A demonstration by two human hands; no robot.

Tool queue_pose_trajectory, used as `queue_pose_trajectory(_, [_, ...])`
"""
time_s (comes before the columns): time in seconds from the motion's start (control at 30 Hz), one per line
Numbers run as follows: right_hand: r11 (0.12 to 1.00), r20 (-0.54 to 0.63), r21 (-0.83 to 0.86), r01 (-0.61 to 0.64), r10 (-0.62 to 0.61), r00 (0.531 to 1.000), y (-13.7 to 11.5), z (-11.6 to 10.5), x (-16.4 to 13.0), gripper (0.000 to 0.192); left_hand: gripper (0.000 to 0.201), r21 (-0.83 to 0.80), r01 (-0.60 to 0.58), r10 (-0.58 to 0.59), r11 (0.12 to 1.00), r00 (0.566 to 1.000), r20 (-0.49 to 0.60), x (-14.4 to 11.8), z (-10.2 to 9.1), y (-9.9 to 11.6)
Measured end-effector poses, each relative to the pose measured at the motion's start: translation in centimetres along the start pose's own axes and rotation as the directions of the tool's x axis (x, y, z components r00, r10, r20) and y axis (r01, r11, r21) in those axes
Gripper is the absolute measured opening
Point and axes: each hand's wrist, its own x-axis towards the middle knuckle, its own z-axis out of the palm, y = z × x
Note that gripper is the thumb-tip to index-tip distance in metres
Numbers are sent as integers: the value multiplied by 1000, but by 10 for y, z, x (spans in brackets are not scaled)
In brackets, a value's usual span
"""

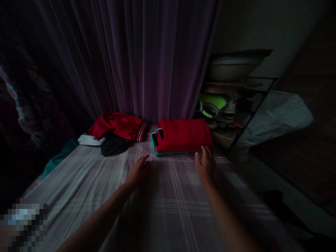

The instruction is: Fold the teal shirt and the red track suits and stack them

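Note:
A folded red garment [185, 134] lies on top of a folded teal garment [160, 153] at the far end of the bed. Dark parts with white edges show at the stack's left end. My right hand [206, 163] is at the stack's front right corner, fingers apart and holding nothing; whether its fingertips touch the cloth I cannot tell. Over the sheet, nearer to me and left of the stack, my left hand [138, 171] is open with its fingers stretched out. To its far left lies a loose pile: a red garment with white stripes [118, 125], a black cloth [114, 145] and a white cloth [90, 140].
A plaid sheet [168, 217] covers the bed. Purple curtains [152, 63] hang behind it. On the right stands a rack with shoes [229, 112], a basin [233, 66] and a pale plastic bag [280, 115]. Teal cloth [59, 157] hangs over the left edge.

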Motion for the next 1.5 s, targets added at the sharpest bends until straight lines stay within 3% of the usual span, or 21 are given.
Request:
queue_pose_trajectory(0.1, [995,116,16,96,-97,989,-7,1,-37,48,40,114,-49,49,992,999,5,-44,-24,-15])
queue_pose_trajectory(0.23, [979,292,-13,205,-193,937,-15,-4,-68,43,32,237,-176,178,955,984,16,-96,-58,-26])
queue_pose_trajectory(0.33, [971,327,-49,232,-204,923,-22,-10,-80,43,31,287,-185,199,940,980,-18,-128,-75,-30])
queue_pose_trajectory(0.43, [969,341,-59,239,-205,917,-24,-16,-89,44,29,255,-178,191,950,981,-28,-147,-80,-30])
queue_pose_trajectory(0.63, [984,324,31,174,-174,930,-22,-27,-109,45,26,159,-117,122,980,992,-20,-148,-78,-25])
queue_pose_trajectory(0.77, [989,343,108,99,-130,930,-35,-40,-128,44,24,117,-87,92,989,995,-35,-147,-82,-21])
queue_pose_trajectory(0.97, [942,419,332,-51,-99,903,-90,-49,-151,43,22,99,-77,80,992,996,-30,-148,-86,-17])
queue_pose_trajectory(1.17, [845,420,530,-65,-195,886,-142,-35,-133,42,22,77,-74,77,994,996,-37,-148,-84,-20])
queue_pose_trajectory(1.27, [851,481,494,-179,-96,871,-145,-20,-123,45,22,69,-72,75,995,996,-41,-148,-83,-21])
queue_pose_trajectory(1.37, [837,560,433,-336,43,827,-135,-7,-122,48,22,79,-66,70,995,997,-46,-148,-82,-22])
queue_pose_trajectory(1.5, [770,617,469,-433,65,784,-121,1,-127,46,23,77,-69,73,995,996,-51,-148,-81,-25])
